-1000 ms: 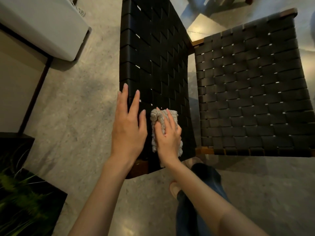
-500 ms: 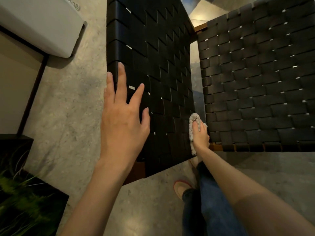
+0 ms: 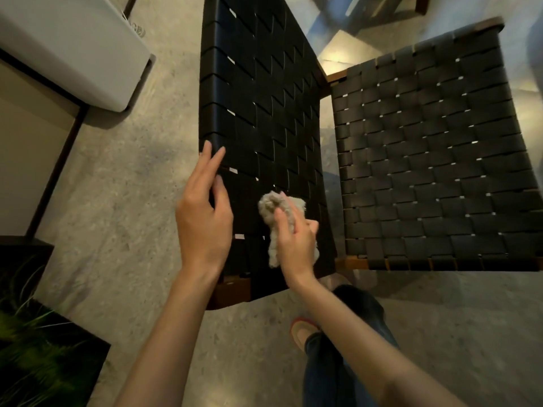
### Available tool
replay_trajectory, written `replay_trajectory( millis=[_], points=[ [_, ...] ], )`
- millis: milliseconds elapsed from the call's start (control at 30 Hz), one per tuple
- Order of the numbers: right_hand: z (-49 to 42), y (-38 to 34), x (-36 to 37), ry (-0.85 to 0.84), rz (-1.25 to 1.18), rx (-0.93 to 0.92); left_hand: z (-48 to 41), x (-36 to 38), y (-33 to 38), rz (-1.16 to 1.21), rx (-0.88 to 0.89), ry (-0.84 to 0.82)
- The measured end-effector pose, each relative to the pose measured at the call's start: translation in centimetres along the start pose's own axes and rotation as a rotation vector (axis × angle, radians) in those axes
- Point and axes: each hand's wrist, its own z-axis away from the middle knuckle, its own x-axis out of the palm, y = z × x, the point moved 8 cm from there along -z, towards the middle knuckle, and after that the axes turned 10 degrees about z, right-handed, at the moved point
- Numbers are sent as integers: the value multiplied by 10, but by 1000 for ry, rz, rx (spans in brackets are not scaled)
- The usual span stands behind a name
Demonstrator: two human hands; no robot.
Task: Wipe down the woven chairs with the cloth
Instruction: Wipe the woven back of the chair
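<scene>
Cloth (image 3: 277,221) is kept bunched under the right hand (image 3: 296,242), grip clamped on it, on the near chair (image 3: 258,98); left hand (image 3: 202,218) is spread open beside. Gaps could get snagged, and 1 chair (image 3: 435,160) looks untouched.

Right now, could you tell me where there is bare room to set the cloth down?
The woven seat on the right is bare throughout. The floor between the white unit and the chair back is free too. It is crowded at the chair back's lower end, where both hands work.
</scene>
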Motion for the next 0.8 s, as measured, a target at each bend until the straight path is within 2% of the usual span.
replay_trajectory(
  millis=[100, 200, 333, 467, 567, 633, 733, 800],
  points=[
    [9, -49, 15, -56, -42, -130, 0, -14, -2, 135, -58, 90],
    [5, -83, 21, -65, -13, -252, -4, -20, -6, 170, -103, 97],
    [-13, -105, 31, -28, 48, -386, -26, -17, -7, 73, -70, 39],
    [-38, -88, 31, 45, 178, -478, -50, 9, -15, -102, -77, -114],
    [-63, -54, 25, 91, 279, -399, -56, 26, -17, -225, -66, -194],
    [-85, -16, 17, 102, 312, -252, -61, 29, -16, -268, -51, -194],
    [-118, 46, -1, 119, 232, 11, -67, 30, -16, -283, -50, -177],
    [-131, 68, -10, 158, 259, 80, -68, 32, -16, -294, -50, -167]
  ],
)
